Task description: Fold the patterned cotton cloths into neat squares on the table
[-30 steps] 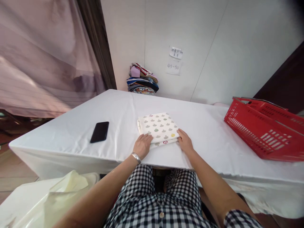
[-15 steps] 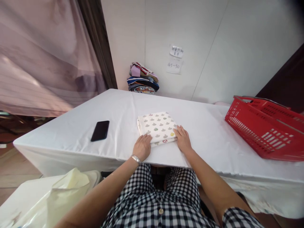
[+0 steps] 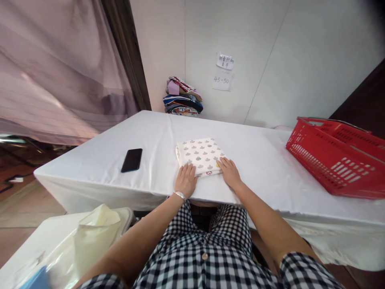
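Observation:
A folded cream cloth (image 3: 201, 153), printed with small grey shapes and a few coloured ones, lies flat on the white-covered table (image 3: 156, 160). My left hand (image 3: 185, 180) rests palm down at its near left corner, fingers stretched over the edge. At the near right corner, my right hand (image 3: 229, 171) lies with fingers extended onto the fabric. Both hands are open, and the fingertips cover the two near corners. A silvery bracelet (image 3: 181, 195) circles my left wrist.
A black phone (image 3: 131, 160) lies to the left. On the right stands a red plastic basket (image 3: 333, 160). Folded fabrics (image 3: 183, 98) are stacked by the wall at the back, near handwritten paper notes (image 3: 222, 80). A white stool (image 3: 57, 237) with a pale yellow bag (image 3: 94, 237) is at lower left.
The view has shifted slightly. My left hand's fingers reach a little further onto the cloth, and my right hand has moved slightly inward over its corner. The cloth stays folded.

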Tool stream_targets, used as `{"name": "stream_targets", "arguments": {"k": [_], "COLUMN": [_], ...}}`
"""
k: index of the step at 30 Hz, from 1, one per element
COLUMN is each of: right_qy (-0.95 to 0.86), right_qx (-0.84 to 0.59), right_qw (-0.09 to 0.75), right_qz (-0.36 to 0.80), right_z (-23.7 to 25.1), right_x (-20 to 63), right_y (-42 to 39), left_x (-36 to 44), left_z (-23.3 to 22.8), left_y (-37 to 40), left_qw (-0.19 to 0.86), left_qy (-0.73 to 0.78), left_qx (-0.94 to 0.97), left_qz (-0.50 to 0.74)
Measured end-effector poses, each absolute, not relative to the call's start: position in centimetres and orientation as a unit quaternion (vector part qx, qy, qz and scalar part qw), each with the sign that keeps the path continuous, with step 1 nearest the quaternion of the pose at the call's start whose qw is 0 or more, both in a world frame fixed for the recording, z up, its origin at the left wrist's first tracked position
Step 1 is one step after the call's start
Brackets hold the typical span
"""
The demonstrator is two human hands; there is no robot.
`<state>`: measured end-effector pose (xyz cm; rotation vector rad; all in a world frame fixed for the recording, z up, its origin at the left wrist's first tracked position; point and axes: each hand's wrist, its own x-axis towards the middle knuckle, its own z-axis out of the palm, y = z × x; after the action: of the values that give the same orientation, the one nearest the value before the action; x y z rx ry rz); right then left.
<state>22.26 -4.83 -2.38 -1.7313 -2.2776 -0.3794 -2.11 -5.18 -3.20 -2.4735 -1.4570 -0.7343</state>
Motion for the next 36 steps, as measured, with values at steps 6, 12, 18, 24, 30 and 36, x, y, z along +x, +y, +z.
{"name": "stream_targets", "arguments": {"k": [6,12,18,24,30,36], "right_qy": [-0.765,-0.761,-0.776,-0.825,-0.85,-0.849], "right_qx": [-0.62,-0.62,-0.593,-0.52,-0.471,-0.468], "right_qw": [0.124,0.137,0.153,0.189,0.219,0.234], "right_qz": [-0.121,-0.134,-0.154,-0.115,-0.087,-0.074], "right_z": [-2.4,-2.9,-3.0,-3.2,-3.3,-2.4], "right_x": [21.8,21.8,21.9,20.1,17.8,17.5], "right_y": [-5.2,-5.4,-5.7,-5.7,-5.5,-4.8], "left_x": [-2.2,-2.2,-2.2,-2.2,-2.3,-2.6], "left_z": [-2.8,-2.9,-2.8,-2.8,-2.7,-0.4], "left_y": [-5.1,-5.3,-5.5,-5.7,-6.0,-5.3], "left_qw": [0.088,0.082,0.065,0.052,0.047,0.02], "left_qy": [-0.498,-0.502,-0.505,-0.507,-0.503,-0.479], "left_qx": [-0.829,-0.828,-0.826,-0.825,-0.824,-0.84], "left_qz": [-0.241,-0.237,-0.241,-0.244,-0.255,-0.255]}}
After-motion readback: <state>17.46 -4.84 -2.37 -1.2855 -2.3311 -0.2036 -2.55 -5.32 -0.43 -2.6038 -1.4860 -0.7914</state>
